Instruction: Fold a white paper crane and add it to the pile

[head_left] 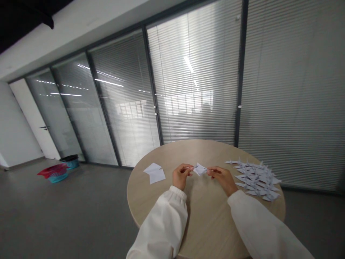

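A small folded white paper piece [199, 169] is stretched between my two hands over the round table. My left hand [182, 175] pinches its left corner between thumb and fingertips. On the other side, my right hand [221, 177] grips the right corner the same way. The piece looks like an origami crane with its wings pulled sideways, though its finer folds are too small to make out. Several finished white paper cranes [257, 180] stand grouped to the right of my right hand. Left of my left hand lie white paper sheets [155, 173].
The round wooden table [207, 219] stands in front of a glass partition with blinds [196, 82]. Two lined bins, one with a red bag [54, 171] and one with a black bag [69, 159], sit on the floor at left, near a white door [35, 115].
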Demonstrator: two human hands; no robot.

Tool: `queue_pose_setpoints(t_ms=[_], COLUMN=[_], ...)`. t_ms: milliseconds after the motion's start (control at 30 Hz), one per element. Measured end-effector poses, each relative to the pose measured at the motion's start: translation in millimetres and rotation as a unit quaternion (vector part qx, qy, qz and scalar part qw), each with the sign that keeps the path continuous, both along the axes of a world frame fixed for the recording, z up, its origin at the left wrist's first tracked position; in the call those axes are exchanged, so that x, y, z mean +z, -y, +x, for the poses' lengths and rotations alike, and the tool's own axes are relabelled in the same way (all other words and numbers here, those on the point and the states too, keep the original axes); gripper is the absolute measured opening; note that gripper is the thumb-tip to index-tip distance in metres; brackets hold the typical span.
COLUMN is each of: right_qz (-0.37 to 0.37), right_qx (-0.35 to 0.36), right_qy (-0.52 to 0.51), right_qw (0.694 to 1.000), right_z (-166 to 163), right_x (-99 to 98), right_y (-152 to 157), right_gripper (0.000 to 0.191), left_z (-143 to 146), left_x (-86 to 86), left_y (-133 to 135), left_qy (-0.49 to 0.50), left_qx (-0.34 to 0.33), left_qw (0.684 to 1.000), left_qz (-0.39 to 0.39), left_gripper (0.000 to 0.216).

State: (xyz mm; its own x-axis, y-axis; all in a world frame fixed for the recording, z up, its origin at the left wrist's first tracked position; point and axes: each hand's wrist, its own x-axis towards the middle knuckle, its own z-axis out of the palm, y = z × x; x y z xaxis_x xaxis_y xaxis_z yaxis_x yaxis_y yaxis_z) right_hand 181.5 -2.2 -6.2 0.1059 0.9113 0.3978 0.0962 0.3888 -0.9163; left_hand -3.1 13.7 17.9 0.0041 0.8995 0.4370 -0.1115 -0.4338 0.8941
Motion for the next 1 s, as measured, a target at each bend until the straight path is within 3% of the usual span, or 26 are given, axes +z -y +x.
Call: queue_pose_setpoints(t_ms=[367, 833, 1000], right_qz=[0.004, 0.026, 0.053], right_qx=[0.020, -0.011, -0.032], right_qy=[0.049, 0.066, 0.081], right_qw=[0.999, 0.997, 0.995], right_z=[-5.5, 1.4, 1.9], right_x=[3.5, -1.1, 1.3], right_y=[5.1, -0.9, 2.9], right_gripper=[0.034, 0.035, 0.035], left_z=[5.2, -1.6, -1.6], left_x=[-6.6, -2.3, -6.1], left_y=[2.6, -2.0, -5.1], left_qy=[-0.058, -0.010, 0.022], left_qx=[-0.028, -0.044, -0.059], left_qw=[0.998, 0.999, 0.998], left_qz=[0.021, -0.010, -0.021], left_gripper=[0.027, 0.032, 0.048])
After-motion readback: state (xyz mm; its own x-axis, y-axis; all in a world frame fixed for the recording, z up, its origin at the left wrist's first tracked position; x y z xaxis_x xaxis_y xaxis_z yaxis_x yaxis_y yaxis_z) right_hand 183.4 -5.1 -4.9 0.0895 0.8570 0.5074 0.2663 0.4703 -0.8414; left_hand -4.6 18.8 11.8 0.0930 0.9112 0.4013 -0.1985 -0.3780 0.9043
